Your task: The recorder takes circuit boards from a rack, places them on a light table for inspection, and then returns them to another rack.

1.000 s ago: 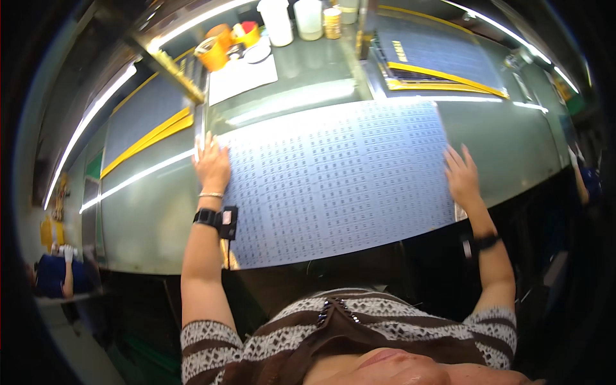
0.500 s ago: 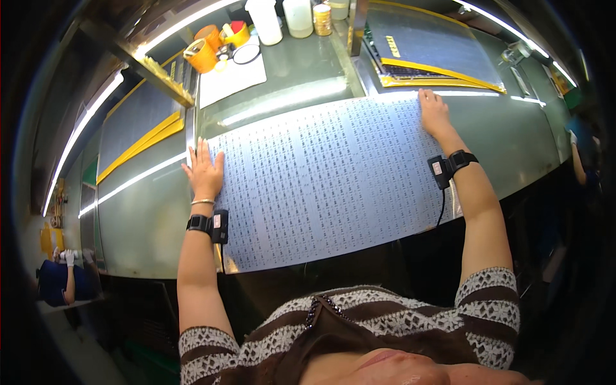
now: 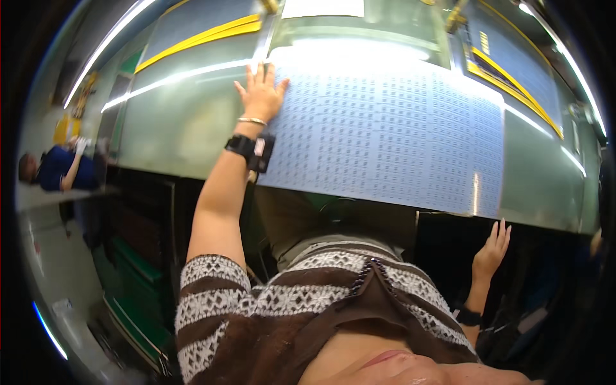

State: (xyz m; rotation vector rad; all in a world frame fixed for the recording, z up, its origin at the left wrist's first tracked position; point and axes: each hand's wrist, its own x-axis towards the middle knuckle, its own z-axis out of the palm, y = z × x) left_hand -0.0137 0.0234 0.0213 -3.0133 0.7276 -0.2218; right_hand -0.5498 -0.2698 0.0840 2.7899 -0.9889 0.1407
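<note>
A large bluish-white sheet (image 3: 385,128) with rows of small printed marks lies flat on the greenish worktop (image 3: 173,122). My left hand (image 3: 262,97) rests with fingers spread along the sheet's left edge, near its far left corner. Close to the near right corner, just off the table's front edge, is my right hand (image 3: 492,253). Its fingers are stretched out and it holds nothing that I can see. Each wrist wears a black strap; the left one carries a black box, and a thin bracelet circles that wrist too.
Dark panels with yellow edges lie at the back left (image 3: 199,42) and at the back right (image 3: 513,77), the right ones stacked. White paper (image 3: 323,8) shows at the far edge. At the far left a person (image 3: 64,168) in dark blue wears white gloves.
My right hand has left the sheet's far right corner and come down to the near right corner. My left hand stays at the left edge. The whole view has shifted.
</note>
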